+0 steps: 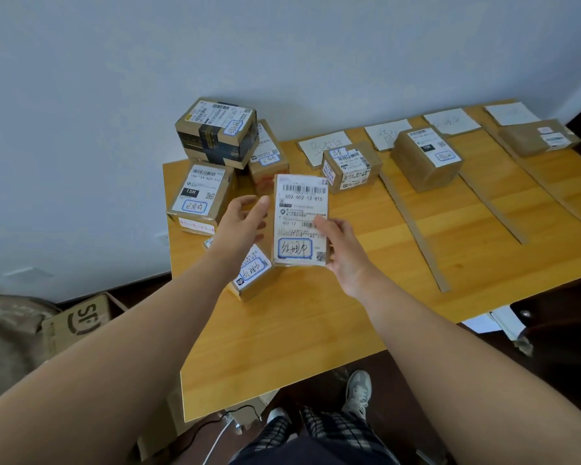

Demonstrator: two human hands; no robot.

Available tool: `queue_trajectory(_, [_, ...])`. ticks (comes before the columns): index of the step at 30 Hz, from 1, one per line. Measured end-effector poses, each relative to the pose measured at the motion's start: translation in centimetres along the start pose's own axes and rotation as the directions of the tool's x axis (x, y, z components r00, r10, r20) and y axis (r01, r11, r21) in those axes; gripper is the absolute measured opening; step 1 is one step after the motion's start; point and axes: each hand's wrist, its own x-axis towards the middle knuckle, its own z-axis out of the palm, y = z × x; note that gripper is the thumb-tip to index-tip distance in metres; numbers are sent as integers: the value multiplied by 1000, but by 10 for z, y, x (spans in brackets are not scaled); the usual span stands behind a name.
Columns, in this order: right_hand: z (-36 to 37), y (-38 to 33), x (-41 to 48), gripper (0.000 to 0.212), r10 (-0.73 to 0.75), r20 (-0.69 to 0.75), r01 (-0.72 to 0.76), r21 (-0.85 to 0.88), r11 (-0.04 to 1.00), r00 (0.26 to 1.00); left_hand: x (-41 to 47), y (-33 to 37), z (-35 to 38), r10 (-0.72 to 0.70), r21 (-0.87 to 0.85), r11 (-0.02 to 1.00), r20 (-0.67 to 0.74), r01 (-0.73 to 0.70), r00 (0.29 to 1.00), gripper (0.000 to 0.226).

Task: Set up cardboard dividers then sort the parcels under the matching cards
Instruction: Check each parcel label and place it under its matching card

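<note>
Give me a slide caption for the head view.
Right hand holds up a labelled parcel, left hand open beside it, above the divided wooden table.

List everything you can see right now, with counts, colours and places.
Wooden table: one, yellow-brown, centre.
Unsorted brown cardboard parcels: about five, white labels, table's left end.
Held parcel: one, white label facing up, above the table.
White paper cards: four, along the far edge.
Sorted parcels: three, brown, below the cards.
Cardboard divider strips: three, brown, between lanes.
Brown printed box: one, floor left.
Hands: left open beside the held parcel, right gripping it.
</note>
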Motion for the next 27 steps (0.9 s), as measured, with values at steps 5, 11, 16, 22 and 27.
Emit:
queue_trajectory(5, [-18, -14, -5, 33, -38, -49, 40, 25, 999, 998, -6, 2, 12, 8, 8, 1000, 7, -9, 1000, 42])
queue_trajectory(11, [-33, -20, -12, 37, -57, -67, 59, 34, 998, 996, -9, 5, 31, 38, 25, 999, 26, -39, 999, 33])
queue_trajectory(16, [-54, -29, -20, 37, -73, -85, 76, 31, 997, 994, -11, 10, 49, 46, 72, 996, 34, -48, 998, 27])
queue_trajectory(22, [-90, -40, -23, 42, -71, -125, 75, 25, 997, 990, -14, 25, 86, 48, 127, 990, 98, -60, 994, 33])
queue_trajectory(27, [-134, -59, -21, 45, -70, -126, 70, -7, 998, 990, -12, 41, 135, 36, 111, 993, 115, -49, 993, 39])
